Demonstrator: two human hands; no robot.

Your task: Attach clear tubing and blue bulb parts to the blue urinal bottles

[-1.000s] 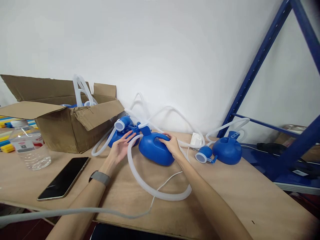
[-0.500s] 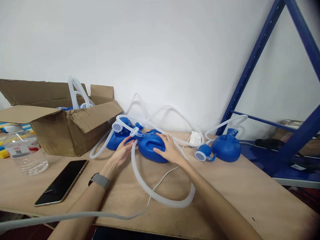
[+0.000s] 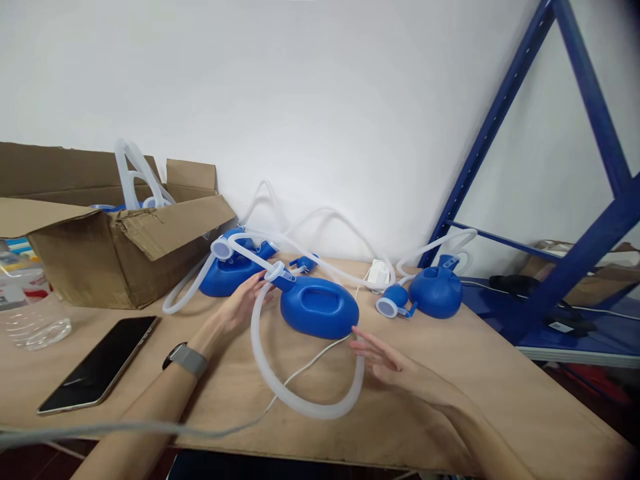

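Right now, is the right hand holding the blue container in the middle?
No, the right hand is open beside the clear tube, off the blue container.

blue container (image 3: 320, 308): smooth semi-gloss plastic | tube (image 3: 295, 397): translucent soft plastic | table (image 3: 500, 387): matt plywood | box (image 3: 100, 257): rough cardboard | phone (image 3: 97, 365): glossy glass

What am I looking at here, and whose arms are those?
The picture comes from a camera worn on a person's head, looking down at their own two bare arms. They work at a wooden table. The left hand, with a watch on its wrist, touches a clear hose near the neck of a flat blue container. The right hand is open just in front of it, holding nothing. Around them lie two more blue containers, a cardboard box, a phone and a water bottle.
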